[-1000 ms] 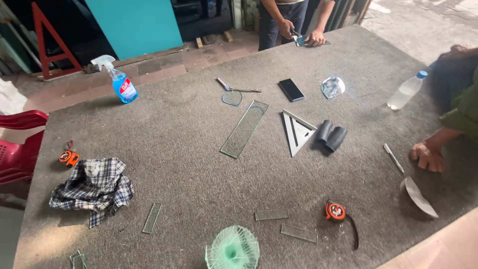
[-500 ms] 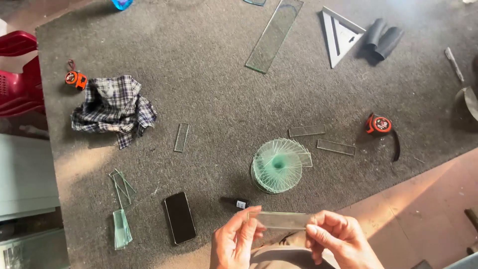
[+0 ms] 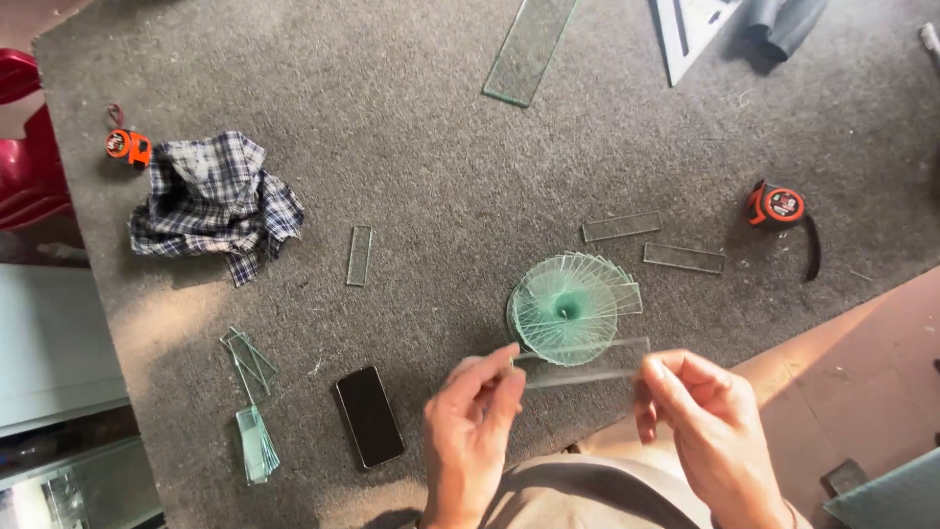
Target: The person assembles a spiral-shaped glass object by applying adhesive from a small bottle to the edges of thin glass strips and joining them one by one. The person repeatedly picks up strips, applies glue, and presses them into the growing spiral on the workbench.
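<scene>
My left hand point(image 3: 472, 431) and my right hand point(image 3: 710, 431) hold one narrow clear glass strip point(image 3: 586, 362) by its two ends, level, just above the near edge of the grey carpeted table point(image 3: 411, 137). Right behind the strip lies a round fan-shaped stack of greenish glass strips point(image 3: 568, 308). A black phone point(image 3: 369, 415) lies flat on the carpet to the left of my left hand.
Loose glass strips point(image 3: 621, 227) point(image 3: 683, 258) point(image 3: 359, 256) lie about the fan. More glass pieces point(image 3: 253, 411) sit near left. A checked cloth point(image 3: 211, 201), two orange tape measures point(image 3: 780, 206) point(image 3: 128, 147), a long glass pane point(image 3: 529, 49) and a red chair point(image 3: 24, 147) surround them.
The view swung down from the far side of the table to its near edge. My hands came into view holding the strip and have lifted it closer to the fan stack.
</scene>
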